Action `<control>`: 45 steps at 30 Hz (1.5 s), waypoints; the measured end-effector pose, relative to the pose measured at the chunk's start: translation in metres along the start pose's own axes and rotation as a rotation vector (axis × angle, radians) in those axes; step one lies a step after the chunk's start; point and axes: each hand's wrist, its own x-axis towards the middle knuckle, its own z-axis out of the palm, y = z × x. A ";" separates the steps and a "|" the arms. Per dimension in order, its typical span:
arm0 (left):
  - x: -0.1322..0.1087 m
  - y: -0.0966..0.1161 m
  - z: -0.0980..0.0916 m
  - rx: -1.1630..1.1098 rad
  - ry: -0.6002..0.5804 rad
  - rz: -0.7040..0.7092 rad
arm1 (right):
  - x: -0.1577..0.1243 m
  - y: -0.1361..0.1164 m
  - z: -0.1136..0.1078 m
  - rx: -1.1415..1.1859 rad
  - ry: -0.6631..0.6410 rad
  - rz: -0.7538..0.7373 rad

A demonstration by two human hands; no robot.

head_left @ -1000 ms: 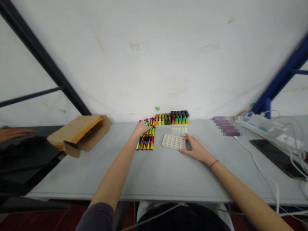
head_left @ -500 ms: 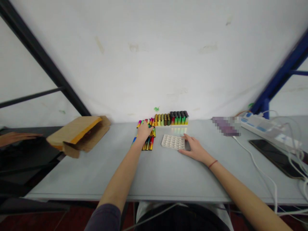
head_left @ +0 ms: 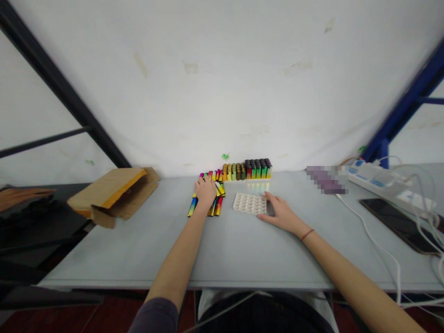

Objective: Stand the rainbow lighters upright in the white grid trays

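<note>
My left hand [head_left: 206, 190] lies over a loose pile of shiny, many-coloured lighters [head_left: 218, 206], its fingers curled down onto some of them. The fingertips are partly hidden, so how many lighters are under them cannot be made out. A white tray [head_left: 249, 204] with rows of round pockets lies flat on the table, to the right of the pile. My right hand [head_left: 280, 213] grips this tray at its right end, thumb at the near edge and fingers at the far edge. Behind stand upright lighters with black tops [head_left: 258, 169] and others with yellowish tops [head_left: 234, 172].
An opened cardboard box [head_left: 113, 192] rests at the left. On the right are a blurred-out purple object [head_left: 326, 180], a white power strip [head_left: 388, 185], a dark phone [head_left: 398, 224] and white cables. A wall rises behind the table. Another person's hand [head_left: 26, 198] shows at far left.
My left hand has shifted slightly left and nearer over the pile, and some lighters beneath it lie differently. The right hand and the white tray stay in place.
</note>
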 end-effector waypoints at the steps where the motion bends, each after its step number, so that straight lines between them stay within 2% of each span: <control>1: -0.001 0.000 0.002 -0.007 0.003 -0.010 | 0.000 0.000 0.000 0.001 0.004 -0.005; 6: -0.001 -0.001 0.004 0.001 -0.023 -0.038 | 0.000 0.002 0.001 0.003 0.014 -0.017; 11: 0.008 -0.011 -0.010 -0.029 -0.106 -0.045 | 0.000 0.001 0.001 0.001 0.002 -0.007; 15: 0.019 -0.039 -0.024 -0.057 -0.297 -0.014 | 0.000 0.002 0.002 -0.010 0.002 -0.001; 17: 0.021 -0.053 -0.026 -0.038 -0.414 -0.002 | 0.000 0.003 0.003 -0.012 0.006 -0.006; 19: 0.018 -0.060 -0.024 -0.017 -0.481 0.002 | 0.000 0.004 0.004 -0.015 0.018 -0.013; 26: 0.006 -0.049 -0.012 -0.040 -0.422 -0.029 | -0.001 0.004 0.004 -0.023 0.021 -0.017; 32: 0.009 -0.056 -0.014 -0.088 -0.386 0.043 | -0.001 0.002 0.003 -0.032 0.042 -0.046; 36: 0.001 -0.056 -0.021 -0.062 -0.359 0.152 | 0.000 0.005 -0.007 -0.041 0.015 -0.144; 38: -0.006 -0.050 -0.026 -0.042 -0.321 0.280 | -0.002 0.015 -0.019 -0.082 -0.012 -0.147; 42: -0.017 -0.031 -0.030 -0.020 -0.275 0.569 | -0.011 0.052 -0.051 -0.216 -0.058 -0.015; 45: -0.018 -0.023 -0.031 -0.014 -0.310 0.604 | -0.020 0.082 -0.073 -0.311 -0.046 0.089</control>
